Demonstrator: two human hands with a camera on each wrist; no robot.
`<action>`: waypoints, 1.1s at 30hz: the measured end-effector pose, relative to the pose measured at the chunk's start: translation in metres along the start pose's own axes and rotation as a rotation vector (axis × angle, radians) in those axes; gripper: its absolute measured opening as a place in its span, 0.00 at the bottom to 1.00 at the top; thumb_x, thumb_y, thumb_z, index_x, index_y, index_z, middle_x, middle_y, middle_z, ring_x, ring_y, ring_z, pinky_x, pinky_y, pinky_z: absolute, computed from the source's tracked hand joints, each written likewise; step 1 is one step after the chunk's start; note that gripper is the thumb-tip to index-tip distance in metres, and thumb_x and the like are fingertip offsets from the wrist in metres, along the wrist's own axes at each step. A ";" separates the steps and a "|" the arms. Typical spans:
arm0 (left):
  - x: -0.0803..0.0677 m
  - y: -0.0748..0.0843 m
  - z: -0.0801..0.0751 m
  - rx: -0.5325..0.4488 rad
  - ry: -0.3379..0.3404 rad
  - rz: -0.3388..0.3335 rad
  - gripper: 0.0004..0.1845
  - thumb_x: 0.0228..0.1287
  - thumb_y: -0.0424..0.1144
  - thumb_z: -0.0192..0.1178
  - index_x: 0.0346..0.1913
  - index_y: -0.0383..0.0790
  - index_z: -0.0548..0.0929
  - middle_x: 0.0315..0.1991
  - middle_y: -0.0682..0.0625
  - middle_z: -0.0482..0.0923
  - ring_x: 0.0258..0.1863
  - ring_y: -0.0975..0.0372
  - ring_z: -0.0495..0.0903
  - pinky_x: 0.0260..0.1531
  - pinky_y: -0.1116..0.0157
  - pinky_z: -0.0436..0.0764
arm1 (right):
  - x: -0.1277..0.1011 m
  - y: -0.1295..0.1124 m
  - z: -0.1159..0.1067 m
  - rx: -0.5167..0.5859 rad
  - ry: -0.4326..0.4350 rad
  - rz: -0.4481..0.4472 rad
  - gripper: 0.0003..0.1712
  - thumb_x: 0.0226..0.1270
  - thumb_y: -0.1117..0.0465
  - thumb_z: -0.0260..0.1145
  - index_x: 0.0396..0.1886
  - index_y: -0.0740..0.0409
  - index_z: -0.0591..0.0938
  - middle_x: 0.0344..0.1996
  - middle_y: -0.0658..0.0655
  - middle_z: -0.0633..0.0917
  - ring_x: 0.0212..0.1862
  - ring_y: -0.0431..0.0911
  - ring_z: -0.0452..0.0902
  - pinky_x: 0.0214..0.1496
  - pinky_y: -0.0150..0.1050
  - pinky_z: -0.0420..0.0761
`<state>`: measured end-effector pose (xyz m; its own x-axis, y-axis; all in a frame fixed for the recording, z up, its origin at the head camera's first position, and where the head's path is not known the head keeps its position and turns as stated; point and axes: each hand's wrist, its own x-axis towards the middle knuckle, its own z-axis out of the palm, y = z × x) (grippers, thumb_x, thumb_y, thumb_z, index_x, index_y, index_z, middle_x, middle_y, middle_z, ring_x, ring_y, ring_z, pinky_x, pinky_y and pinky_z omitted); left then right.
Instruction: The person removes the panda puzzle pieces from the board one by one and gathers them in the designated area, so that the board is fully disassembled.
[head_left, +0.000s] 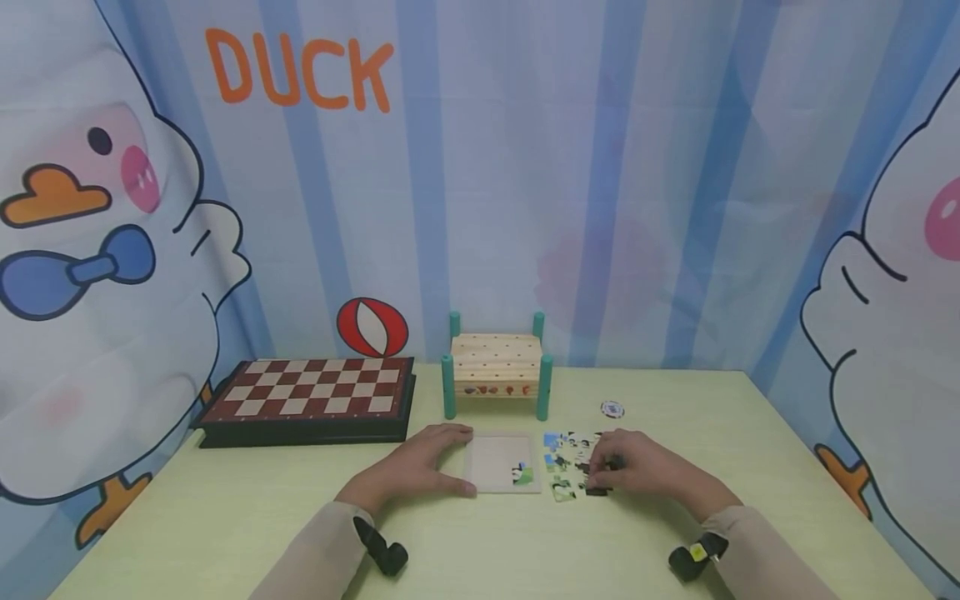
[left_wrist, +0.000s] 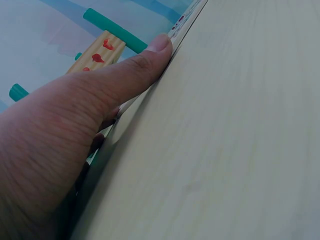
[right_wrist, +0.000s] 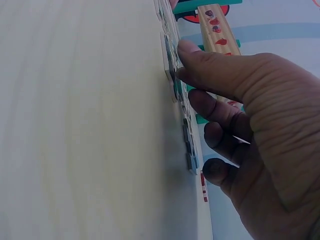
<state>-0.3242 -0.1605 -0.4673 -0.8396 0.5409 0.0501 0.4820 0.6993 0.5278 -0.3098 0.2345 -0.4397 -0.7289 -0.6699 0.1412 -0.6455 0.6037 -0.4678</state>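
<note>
A shallow puzzle board (head_left: 491, 462) lies on the table in the head view, with one fitted picture piece (head_left: 522, 473) at its lower right. My left hand (head_left: 416, 467) is spread along the board's left side, its thumb at the near corner and its fingers at the far one. Loose puzzle pieces (head_left: 562, 487) lie in a group just right of the board. Over their right part is my right hand (head_left: 637, 471), hiding some of them. Its thumb and index fingertips come close together at the pieces in the right wrist view; whether one is pinched there is unclear.
A chessboard box (head_left: 307, 400) stands at the back left. Behind the puzzle board is a small wooden toy bed (head_left: 497, 358) with green posts. A round chip (head_left: 612, 409) lies beyond the right hand. A printed curtain (head_left: 510, 167) hangs behind the table.
</note>
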 end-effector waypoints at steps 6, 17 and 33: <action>0.000 -0.001 0.001 0.003 0.001 0.004 0.51 0.48 0.75 0.66 0.73 0.52 0.70 0.75 0.58 0.63 0.77 0.57 0.55 0.74 0.49 0.59 | 0.001 0.001 0.001 0.055 0.003 0.004 0.06 0.68 0.49 0.70 0.31 0.39 0.85 0.34 0.40 0.81 0.32 0.38 0.73 0.34 0.35 0.74; 0.001 -0.002 0.002 0.006 0.002 0.005 0.51 0.48 0.75 0.66 0.73 0.52 0.70 0.74 0.58 0.63 0.77 0.57 0.55 0.74 0.49 0.59 | 0.000 0.003 0.001 0.074 -0.002 0.000 0.06 0.70 0.49 0.68 0.32 0.40 0.85 0.34 0.41 0.81 0.29 0.38 0.72 0.32 0.34 0.75; 0.000 -0.001 0.001 0.005 0.002 0.008 0.51 0.48 0.75 0.66 0.73 0.51 0.70 0.74 0.58 0.64 0.77 0.58 0.55 0.74 0.50 0.59 | 0.000 0.005 0.001 0.125 0.002 -0.042 0.08 0.72 0.50 0.67 0.32 0.43 0.86 0.34 0.41 0.82 0.29 0.38 0.73 0.31 0.35 0.76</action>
<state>-0.3244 -0.1607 -0.4685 -0.8365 0.5451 0.0559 0.4897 0.6978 0.5228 -0.3130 0.2374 -0.4426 -0.7022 -0.6927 0.1645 -0.6421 0.5164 -0.5666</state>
